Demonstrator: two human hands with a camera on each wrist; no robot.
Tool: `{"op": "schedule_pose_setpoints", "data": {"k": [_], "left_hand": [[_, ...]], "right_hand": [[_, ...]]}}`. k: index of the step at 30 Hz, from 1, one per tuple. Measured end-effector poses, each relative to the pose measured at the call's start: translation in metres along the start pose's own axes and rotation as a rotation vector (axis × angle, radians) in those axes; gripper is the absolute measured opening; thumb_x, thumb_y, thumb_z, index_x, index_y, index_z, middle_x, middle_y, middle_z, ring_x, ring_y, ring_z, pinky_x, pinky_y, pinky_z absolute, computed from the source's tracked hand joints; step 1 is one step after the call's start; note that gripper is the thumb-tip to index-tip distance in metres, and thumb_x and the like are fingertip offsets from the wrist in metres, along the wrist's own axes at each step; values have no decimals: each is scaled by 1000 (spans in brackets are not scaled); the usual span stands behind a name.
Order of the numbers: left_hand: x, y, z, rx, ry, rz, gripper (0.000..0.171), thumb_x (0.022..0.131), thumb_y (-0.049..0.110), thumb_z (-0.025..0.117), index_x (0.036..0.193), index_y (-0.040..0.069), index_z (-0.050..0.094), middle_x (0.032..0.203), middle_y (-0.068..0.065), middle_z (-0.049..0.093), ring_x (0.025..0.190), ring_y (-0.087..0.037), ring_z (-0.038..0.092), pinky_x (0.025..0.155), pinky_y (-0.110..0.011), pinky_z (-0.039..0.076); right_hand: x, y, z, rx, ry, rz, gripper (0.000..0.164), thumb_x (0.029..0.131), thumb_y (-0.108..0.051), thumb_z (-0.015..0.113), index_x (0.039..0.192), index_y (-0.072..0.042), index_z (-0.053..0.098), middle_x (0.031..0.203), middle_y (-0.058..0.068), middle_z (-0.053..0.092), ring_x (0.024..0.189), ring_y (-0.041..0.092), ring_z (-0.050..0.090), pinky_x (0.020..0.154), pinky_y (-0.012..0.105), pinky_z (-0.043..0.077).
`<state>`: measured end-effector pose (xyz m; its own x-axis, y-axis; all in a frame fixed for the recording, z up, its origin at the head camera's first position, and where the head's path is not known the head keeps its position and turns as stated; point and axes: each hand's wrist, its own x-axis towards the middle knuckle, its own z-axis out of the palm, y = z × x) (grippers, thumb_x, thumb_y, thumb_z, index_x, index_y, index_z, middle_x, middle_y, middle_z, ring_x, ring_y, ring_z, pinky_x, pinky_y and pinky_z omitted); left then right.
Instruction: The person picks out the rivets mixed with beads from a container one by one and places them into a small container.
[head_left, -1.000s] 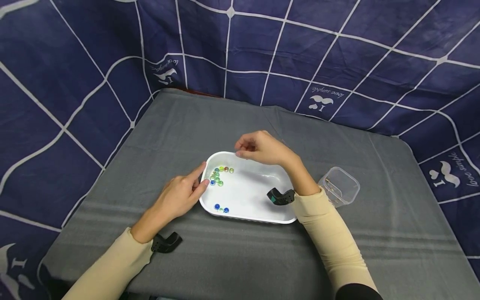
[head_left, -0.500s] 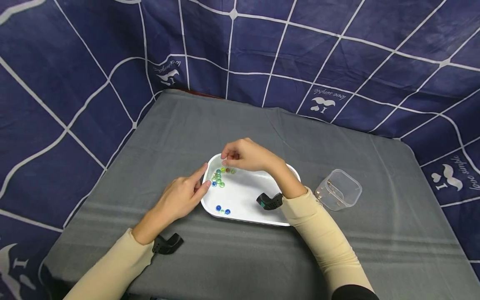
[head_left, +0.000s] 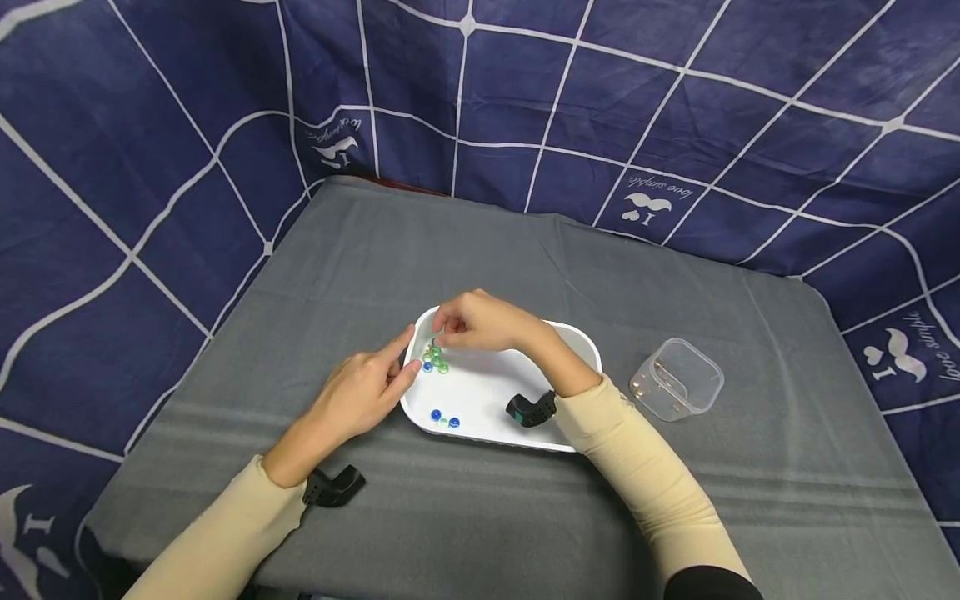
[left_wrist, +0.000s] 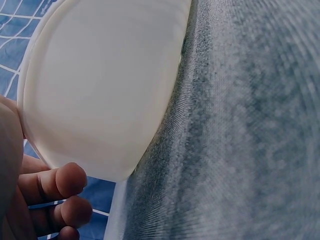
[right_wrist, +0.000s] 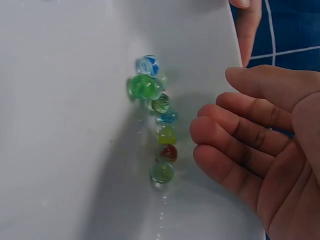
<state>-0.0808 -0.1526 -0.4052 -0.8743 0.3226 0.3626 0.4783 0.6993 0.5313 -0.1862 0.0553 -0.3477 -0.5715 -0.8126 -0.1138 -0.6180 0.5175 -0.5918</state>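
Observation:
A shallow white tray point(head_left: 495, 387) rests on the grey cloth. My left hand point(head_left: 360, 387) holds its left end, thumb over the rim and index finger along the outside; the other fingers point(left_wrist: 70, 180) curl loosely beside the wall in the left wrist view. Over the tray's far left corner, my right hand point(head_left: 483, 321) has its fingers gently bent and nothing between them. Glass marbles point(right_wrist: 162, 102) in green, blue, yellow and red-brown form an uneven row just ahead of those fingertips. In the head view the right hand hides some of them.
Two blue marbles point(head_left: 437, 415) and a pale one lie near the tray's front left edge. Right of the tray stands a clear plastic box point(head_left: 693, 379) with small specks showing inside. A blue gridded curtain point(head_left: 510, 92) hangs behind the table.
My right hand has moved left and down from the tray's far edge to the marbles at the far left corner. The left hand stays at the rim.

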Motion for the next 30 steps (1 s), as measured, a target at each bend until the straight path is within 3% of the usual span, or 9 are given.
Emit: {"op": "schedule_pose_setpoints", "data": {"k": [8, 19, 30], "left_hand": [[0, -1, -3, 6, 3, 5, 51, 97, 21, 61, 137, -8, 53, 59, 10, 45, 47, -4, 35, 45, -28, 32], [1, 1, -2, 6, -8, -6, 51, 97, 23, 62, 138, -6, 53, 59, 10, 46, 47, -4, 36, 44, -28, 32], [-1, 0, -2, -2, -13, -2, 52, 97, 22, 62, 138, -7, 52, 59, 10, 45, 46, -4, 34, 44, -28, 31]], "right_hand": [[9, 1, 8, -52, -79, -4, 13, 92, -15, 69, 101, -6, 72, 73, -6, 64, 65, 4, 55, 65, 21, 45], [11, 5, 18, -84, -115, 30, 15, 94, -14, 66, 106, -7, 72, 73, -5, 64, 62, 5, 54, 62, 21, 44], [15, 4, 23, -121, -115, 4, 8, 95, -10, 64, 98, -8, 71, 70, -5, 58, 61, 5, 50, 62, 21, 41]]}}
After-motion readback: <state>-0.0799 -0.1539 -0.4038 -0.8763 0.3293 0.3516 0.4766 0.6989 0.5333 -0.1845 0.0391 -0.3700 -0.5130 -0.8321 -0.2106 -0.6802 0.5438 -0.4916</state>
